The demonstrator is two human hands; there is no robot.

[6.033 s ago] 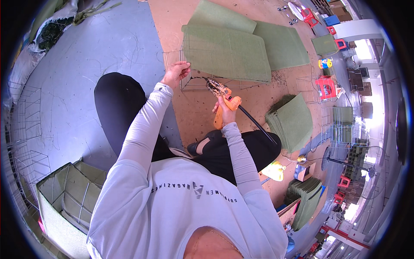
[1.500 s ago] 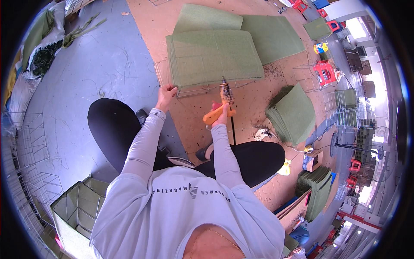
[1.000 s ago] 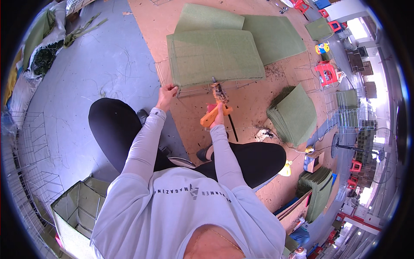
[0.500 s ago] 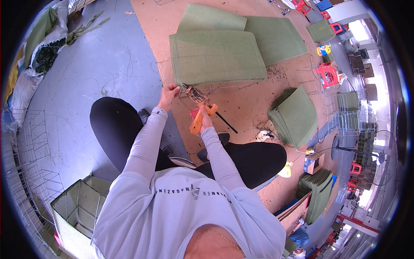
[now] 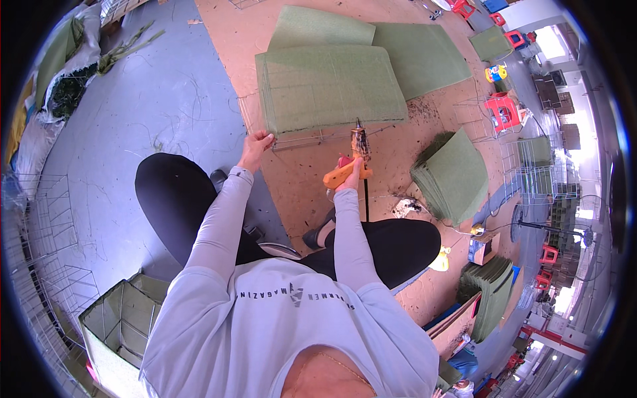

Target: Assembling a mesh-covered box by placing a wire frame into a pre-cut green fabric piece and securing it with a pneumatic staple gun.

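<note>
My right hand (image 5: 349,179) is wrapped round the handle of an orange glue gun (image 5: 359,143). Its dirty, dark-stained nozzle points away from me at the near edge of a green fibre sheet (image 5: 335,86), toward that edge's right part. A thin black glue stick (image 5: 367,201) runs out of the gun's back end. At the sheet's near left corner, my left hand (image 5: 254,151) has thumb and forefinger pinched together on the edge. Beneath that edge a metal wire frame (image 5: 318,140) shows; the sheet hides the rest of it.
Two more green sheets (image 5: 424,61) lie beyond on brown cardboard (image 5: 305,192). A fanned stack of green sheets (image 5: 454,178) is at the right, with a red stool (image 5: 502,114) farther off. A green-lined wire basket (image 5: 119,322) stands at my lower left.
My right hand has swung the glue gun rightward along the sheet's near edge, and its nozzle now points straight away from me. My left hand stays at the corner.
</note>
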